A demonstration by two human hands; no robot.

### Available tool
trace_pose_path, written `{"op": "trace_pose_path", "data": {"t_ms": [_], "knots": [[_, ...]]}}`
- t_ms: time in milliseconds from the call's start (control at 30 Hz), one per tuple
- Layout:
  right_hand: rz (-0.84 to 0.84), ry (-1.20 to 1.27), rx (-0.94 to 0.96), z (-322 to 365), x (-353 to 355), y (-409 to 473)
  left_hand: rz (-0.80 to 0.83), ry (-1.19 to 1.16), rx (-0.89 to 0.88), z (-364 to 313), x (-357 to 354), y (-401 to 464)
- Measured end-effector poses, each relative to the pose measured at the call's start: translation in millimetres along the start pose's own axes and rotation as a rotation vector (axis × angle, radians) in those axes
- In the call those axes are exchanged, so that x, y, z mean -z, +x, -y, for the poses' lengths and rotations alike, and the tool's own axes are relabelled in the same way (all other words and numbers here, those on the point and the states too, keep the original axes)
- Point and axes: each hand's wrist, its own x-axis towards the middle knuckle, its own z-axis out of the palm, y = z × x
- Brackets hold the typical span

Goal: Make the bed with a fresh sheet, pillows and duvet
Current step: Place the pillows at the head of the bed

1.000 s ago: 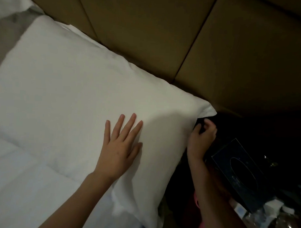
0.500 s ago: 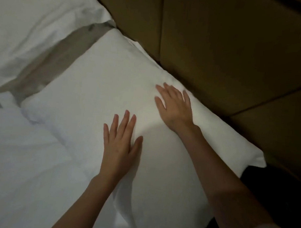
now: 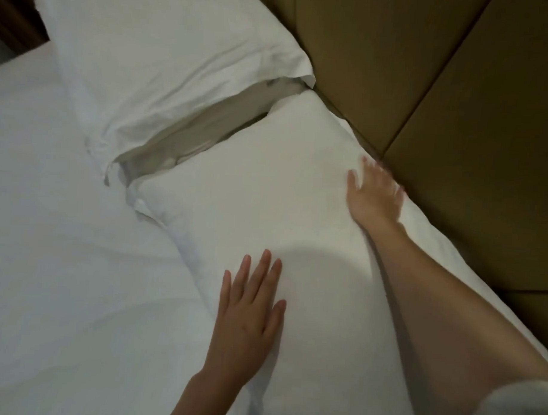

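Observation:
A white pillow lies along the headboard on the bed's right side. My left hand rests flat on its near part, fingers spread, holding nothing. My right hand lies flat and blurred on the pillow's far edge, close to the headboard. A second white pillow sits further up the bed, its open end wrinkled. A grey strip of bedding shows in the gap between the two pillows. The white duvet covers the bed to the left.
The tan padded headboard with dark seams runs along the right, tight against the pillows. A dark patch of floor or wall shows at the top left corner.
My right hand left the pillow's corner by the nightstand, came onto the pillow top and slid toward the headboard. The view swung left, revealing the second pillow. My left hand stayed flat.

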Motion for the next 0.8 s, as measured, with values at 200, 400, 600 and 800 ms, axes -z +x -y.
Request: {"op": "trace_pose_path", "data": {"t_ms": [200,400,600,800], "knots": [[-0.153,0.156,-0.051,-5,38,-33,0.048,-0.089,0.128,-13,-4,-13],[0.006,-0.291,0.429,-61,-12,-231,0.138,-0.07,0.093,-38,-6,-48],[0.052,-0.341,0.26,-126,-17,-350,0.352,-0.145,0.069,-58,26,-97],[0.18,-0.317,0.151,-122,-7,-416,0.213,-0.34,0.052,-65,78,-179]]}}
